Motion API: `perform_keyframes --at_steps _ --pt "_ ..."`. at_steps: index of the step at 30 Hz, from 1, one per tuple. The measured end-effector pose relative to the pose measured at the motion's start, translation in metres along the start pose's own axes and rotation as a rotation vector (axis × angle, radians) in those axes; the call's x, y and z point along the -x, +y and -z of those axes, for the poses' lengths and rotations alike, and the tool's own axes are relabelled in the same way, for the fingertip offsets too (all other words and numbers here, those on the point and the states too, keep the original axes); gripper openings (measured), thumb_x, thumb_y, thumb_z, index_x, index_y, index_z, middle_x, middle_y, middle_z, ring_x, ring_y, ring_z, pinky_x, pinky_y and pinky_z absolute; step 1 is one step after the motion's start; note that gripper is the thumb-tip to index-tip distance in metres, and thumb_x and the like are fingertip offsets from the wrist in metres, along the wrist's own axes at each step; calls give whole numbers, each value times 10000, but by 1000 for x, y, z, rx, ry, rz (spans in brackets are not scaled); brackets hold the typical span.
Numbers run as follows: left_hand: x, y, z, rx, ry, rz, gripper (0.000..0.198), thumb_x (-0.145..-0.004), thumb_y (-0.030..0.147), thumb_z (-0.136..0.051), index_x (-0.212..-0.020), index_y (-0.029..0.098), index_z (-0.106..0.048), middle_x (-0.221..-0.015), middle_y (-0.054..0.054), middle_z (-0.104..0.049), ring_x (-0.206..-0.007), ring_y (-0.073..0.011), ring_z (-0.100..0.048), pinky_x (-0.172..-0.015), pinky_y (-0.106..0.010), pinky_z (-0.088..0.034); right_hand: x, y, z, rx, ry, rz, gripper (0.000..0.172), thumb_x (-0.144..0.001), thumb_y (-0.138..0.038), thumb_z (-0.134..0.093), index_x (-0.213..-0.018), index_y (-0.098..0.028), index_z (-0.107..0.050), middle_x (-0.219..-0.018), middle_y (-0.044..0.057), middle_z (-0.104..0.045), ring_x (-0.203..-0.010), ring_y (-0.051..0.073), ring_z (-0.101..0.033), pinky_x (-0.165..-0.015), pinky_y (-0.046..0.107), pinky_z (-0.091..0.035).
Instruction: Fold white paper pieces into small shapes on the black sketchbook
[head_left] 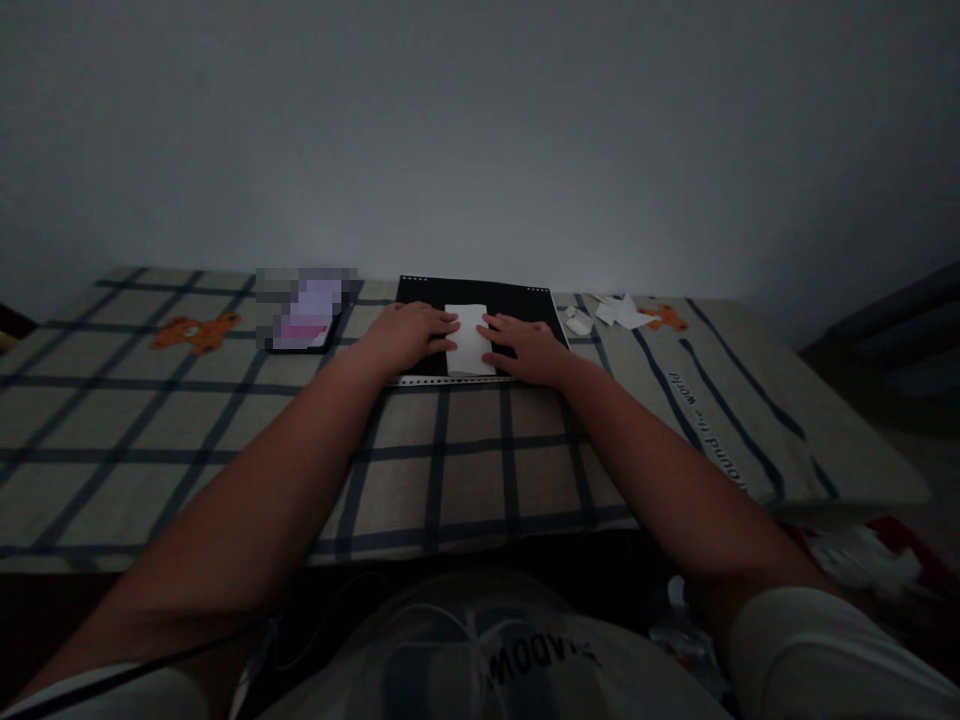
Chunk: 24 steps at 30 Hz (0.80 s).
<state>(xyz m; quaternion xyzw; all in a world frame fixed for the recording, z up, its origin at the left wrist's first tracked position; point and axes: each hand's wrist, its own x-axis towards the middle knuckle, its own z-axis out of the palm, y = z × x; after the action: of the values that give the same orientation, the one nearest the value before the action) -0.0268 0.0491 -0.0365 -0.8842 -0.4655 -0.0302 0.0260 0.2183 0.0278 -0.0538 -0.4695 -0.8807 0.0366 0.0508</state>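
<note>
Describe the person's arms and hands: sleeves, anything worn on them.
The left hand and right hand are bare: no gloves, and no watch or rings show in the dim light. The forearms are uncovered; short pale sleeves begin above the elbows. A thin dark cord runs by the left sleeve.

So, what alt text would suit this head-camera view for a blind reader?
In dim light, a left hand and right hand rest flat on a white paper sheet on a black mat, atop a checked cloth. Paper scraps lie to the right.
</note>
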Motion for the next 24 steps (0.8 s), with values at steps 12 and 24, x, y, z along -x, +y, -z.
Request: perform_keyframes --at_steps 12,24 --pt "5 -3 5 81 -181 11 805 -908 582 -642 -1584 229 -383 -1643 -106 -373 -1519 -279 -337 -1214 -420 -260 -1 1 -2 13 -6 -3 599 -1022 -496 -432 -1573 -263 -405 -1671 88 -313 -1528 308 -319 -1145 603 -338" --pt "6 -7 -1 132 -149 19 753 -922 586 -599 -1575 263 -406 -1636 -84 -392 -1498 -306 -368 -1197 -452 -285 1 0 0 4 11 -6 580 -1020 -479 -459 -1566 -286 -418 -1666 85 -325 -1524 310 -330 -1145 594 -343"
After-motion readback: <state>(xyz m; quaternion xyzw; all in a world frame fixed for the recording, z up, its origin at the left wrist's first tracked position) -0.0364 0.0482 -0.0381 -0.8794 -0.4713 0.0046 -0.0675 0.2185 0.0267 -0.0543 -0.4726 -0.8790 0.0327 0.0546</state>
